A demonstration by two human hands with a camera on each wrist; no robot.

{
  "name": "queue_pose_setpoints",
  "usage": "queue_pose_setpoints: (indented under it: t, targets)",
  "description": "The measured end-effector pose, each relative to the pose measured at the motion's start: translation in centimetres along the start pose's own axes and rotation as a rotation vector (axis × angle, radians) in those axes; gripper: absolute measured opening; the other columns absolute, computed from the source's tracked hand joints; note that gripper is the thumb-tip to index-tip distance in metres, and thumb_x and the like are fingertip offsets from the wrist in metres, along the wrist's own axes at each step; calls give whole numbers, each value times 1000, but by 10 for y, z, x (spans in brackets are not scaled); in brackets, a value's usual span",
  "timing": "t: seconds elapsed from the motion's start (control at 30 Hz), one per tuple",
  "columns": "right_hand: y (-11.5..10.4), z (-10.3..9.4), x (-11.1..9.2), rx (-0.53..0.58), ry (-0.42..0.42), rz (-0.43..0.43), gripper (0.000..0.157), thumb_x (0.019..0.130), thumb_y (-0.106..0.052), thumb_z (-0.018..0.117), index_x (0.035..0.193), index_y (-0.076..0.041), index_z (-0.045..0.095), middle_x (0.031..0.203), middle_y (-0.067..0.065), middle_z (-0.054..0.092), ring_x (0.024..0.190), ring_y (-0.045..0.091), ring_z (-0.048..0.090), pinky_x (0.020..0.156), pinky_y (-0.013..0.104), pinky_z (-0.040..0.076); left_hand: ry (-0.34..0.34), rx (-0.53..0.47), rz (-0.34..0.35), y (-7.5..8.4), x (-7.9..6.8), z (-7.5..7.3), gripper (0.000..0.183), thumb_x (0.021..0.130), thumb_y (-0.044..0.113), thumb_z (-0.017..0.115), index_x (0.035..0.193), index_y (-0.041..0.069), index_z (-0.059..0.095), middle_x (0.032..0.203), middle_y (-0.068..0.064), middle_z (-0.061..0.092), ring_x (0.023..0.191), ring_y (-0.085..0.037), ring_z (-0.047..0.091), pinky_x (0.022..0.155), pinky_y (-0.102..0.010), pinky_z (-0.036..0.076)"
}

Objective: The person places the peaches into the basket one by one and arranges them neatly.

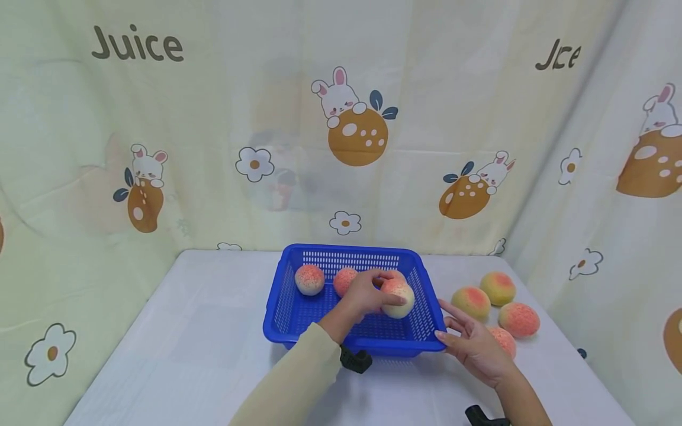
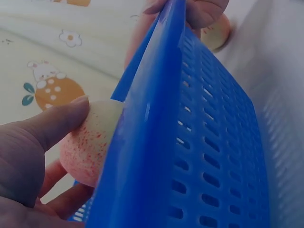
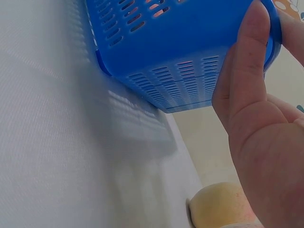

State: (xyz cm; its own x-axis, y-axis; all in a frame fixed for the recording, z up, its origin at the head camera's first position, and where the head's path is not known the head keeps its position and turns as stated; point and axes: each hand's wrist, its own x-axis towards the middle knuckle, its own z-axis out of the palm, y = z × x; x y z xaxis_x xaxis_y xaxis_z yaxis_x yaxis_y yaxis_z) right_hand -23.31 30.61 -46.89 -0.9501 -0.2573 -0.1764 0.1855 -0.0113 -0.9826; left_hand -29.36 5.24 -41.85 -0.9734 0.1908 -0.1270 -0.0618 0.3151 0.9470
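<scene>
My left hand (image 1: 367,294) reaches over the front of a blue plastic basket (image 1: 351,343) and grips a pale peach (image 1: 398,302) with a pink blush, thumb on one side and fingers on the other. In the left wrist view that peach (image 2: 90,142) shows just behind the basket's rim. My right hand (image 1: 476,343) holds the basket's front right corner, with the thumb on the rim and fingers against the side wall. Another peach (image 1: 309,280) lies at the basket's left, and one more (image 1: 345,280) sits mid-basket, partly hidden by my left hand.
Right of the basket, several peaches lie on the white tabletop (image 1: 186,331): a yellow one (image 1: 498,288), another yellow one (image 1: 471,303), a pink one (image 1: 519,320) and one (image 1: 502,341) partly behind my right hand. A printed curtain (image 1: 213,118) hangs behind.
</scene>
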Motion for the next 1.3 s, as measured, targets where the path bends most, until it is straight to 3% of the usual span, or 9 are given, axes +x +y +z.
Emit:
queue_pose_setpoints:
  t: [0.3, 0.73, 1.0, 1.3]
  targets:
    - [-1, 1, 2, -5, 9, 11, 80, 99, -10, 67, 164, -18, 20, 116, 2, 59, 104, 16, 69, 94, 31, 60, -52, -4, -55, -3, 9, -1, 59, 77, 19, 91, 129, 12, 63, 114, -7, 64, 93, -21, 62, 74, -40, 64]
    - [0, 0, 0, 8, -7, -4, 81, 99, -8, 66, 165, -16, 18, 115, 1, 60, 102, 14, 70, 93, 31, 60, -77, 53, -68, -4, 18, 7, 56, 76, 14, 91, 126, 10, 64, 107, -6, 63, 93, -22, 62, 82, -43, 64]
    - [-1, 0, 0, 13, -10, 7, 81, 100, -8, 66, 165, -16, 18, 115, 1, 60, 102, 15, 70, 94, 31, 60, -54, 81, -91, -3, 18, 15, 53, 73, 8, 92, 119, 13, 66, 104, -7, 65, 90, -24, 64, 79, -45, 64]
    - [0, -3, 0, 15, -24, -9, 81, 100, -8, 65, 165, -15, 17, 114, 1, 60, 101, 14, 70, 94, 31, 60, -68, 127, -139, -4, 19, 19, 67, 74, 4, 90, 133, 14, 61, 116, -9, 66, 93, -27, 67, 77, -44, 64]
